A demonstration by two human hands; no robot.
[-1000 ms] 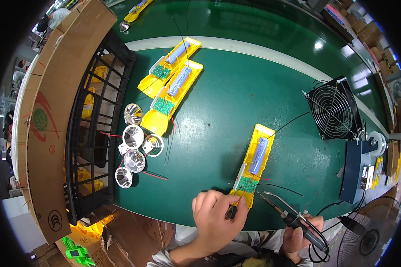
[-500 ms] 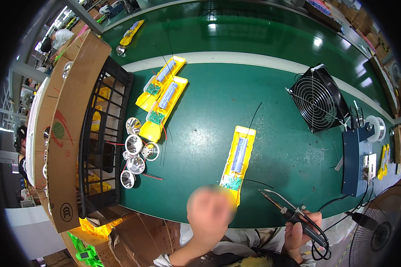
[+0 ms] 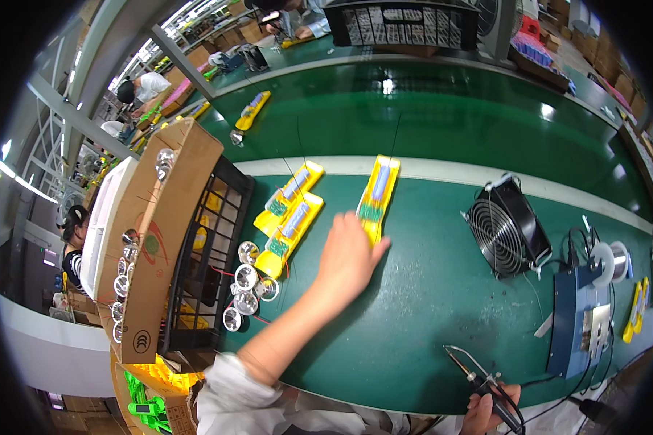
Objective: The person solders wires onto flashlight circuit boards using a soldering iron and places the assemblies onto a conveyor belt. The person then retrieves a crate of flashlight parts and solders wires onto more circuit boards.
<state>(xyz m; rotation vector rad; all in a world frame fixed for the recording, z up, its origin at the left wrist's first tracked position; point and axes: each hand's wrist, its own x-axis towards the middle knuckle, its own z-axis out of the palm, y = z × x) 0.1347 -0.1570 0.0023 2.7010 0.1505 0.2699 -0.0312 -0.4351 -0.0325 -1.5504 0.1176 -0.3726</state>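
Note:
My left hand (image 3: 350,250) reaches far out over the green bench, its fingers closed on the lower end of a yellow plastic housing (image 3: 375,229). In that housing lie a blue cylindrical battery (image 3: 381,183) and a small green circuit board (image 3: 370,212); a thin black wire sticks up from it. Near the bench's front edge my right hand (image 3: 484,412) grips a soldering iron (image 3: 480,384) with a thin curved metal tube beside its tip. Two similar yellow housings (image 3: 294,226) lie left of my left hand, next to several round silver reflectors (image 3: 246,278).
A black crate (image 3: 209,250) and a cardboard box (image 3: 168,239) stand at the left. To the right are a black fan (image 3: 502,228), a blue soldering unit (image 3: 572,313) and a solder spool (image 3: 608,262). Beyond a pale rail (image 3: 442,172), another housing (image 3: 253,110) lies on a green surface.
My left hand has carried the yellow housing away from me, toward the pale rail. The view has tilted up, showing more of the far side. My right hand still holds the soldering iron.

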